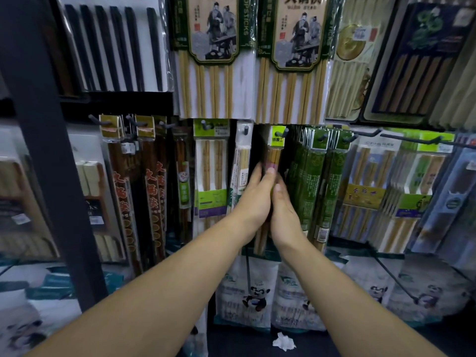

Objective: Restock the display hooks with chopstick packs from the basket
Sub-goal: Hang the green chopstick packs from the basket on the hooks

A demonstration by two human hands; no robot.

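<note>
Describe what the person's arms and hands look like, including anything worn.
The left forearm and right forearm are bare to the frame's edge, no sleeve showing. The left hand and right hand wear no gloves; no ring, watch or bracelet shows.

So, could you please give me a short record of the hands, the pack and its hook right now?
left hand: holds the pack from its left side
right hand: holds the pack from its right side
pack: upright between both hands, header on the hook
hook: tip pokes out through the pack's header
green packs: hang just right of it
basket: not in view
</note>
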